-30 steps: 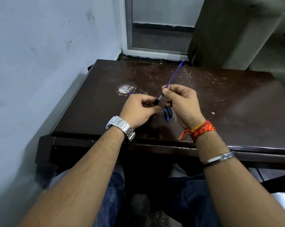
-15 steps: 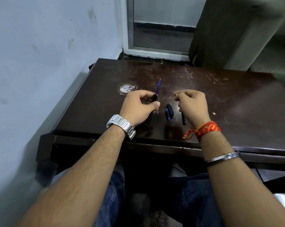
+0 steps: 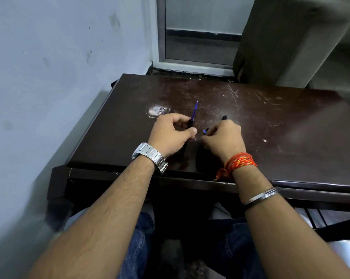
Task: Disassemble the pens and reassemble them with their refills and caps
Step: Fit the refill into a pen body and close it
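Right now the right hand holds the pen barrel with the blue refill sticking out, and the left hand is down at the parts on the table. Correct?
Hands swapped. In the head view the left hand holds the pen barrel with the blue refill sticking out; the right hand is down at the parts on the table.

A blue refill in a seemingly black barrel, over a scratched dark-brown table.
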Motion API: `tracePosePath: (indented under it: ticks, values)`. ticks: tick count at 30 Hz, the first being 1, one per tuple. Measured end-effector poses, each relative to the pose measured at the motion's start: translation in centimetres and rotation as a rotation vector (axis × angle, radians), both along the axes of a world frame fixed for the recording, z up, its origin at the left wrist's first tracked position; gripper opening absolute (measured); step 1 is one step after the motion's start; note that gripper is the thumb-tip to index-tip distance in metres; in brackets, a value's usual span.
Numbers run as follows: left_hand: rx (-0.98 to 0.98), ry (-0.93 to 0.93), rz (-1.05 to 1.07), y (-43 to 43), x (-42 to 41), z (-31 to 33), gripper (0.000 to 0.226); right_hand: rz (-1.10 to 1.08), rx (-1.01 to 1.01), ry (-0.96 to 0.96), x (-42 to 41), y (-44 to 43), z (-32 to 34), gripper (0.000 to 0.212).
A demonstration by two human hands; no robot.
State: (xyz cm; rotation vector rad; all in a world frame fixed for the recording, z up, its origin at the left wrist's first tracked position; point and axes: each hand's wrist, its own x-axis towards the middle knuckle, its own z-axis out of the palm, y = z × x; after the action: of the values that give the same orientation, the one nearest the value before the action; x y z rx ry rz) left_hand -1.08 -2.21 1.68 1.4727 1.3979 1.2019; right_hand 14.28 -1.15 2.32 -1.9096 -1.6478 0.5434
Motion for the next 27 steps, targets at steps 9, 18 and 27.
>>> tracePosePath:
  ticks: [9, 18, 27]
  values:
    - [-0.040, 0.052, -0.054, -0.3, 0.4, 0.2, 0.018, -0.027, 0.333, 0.974, -0.9, -0.2, 2.4, 0.010]
    - [-0.080, 0.077, -0.113, -0.7, 0.7, 0.7, 0.019, -0.004, 0.282, 1.007, -0.9, -0.4, 2.5, 0.022]
    - [-0.096, 0.089, -0.108, -0.7, 0.5, 0.8, 0.020, 0.054, 0.264, 0.959, -0.9, -0.4, 2.2, 0.017]
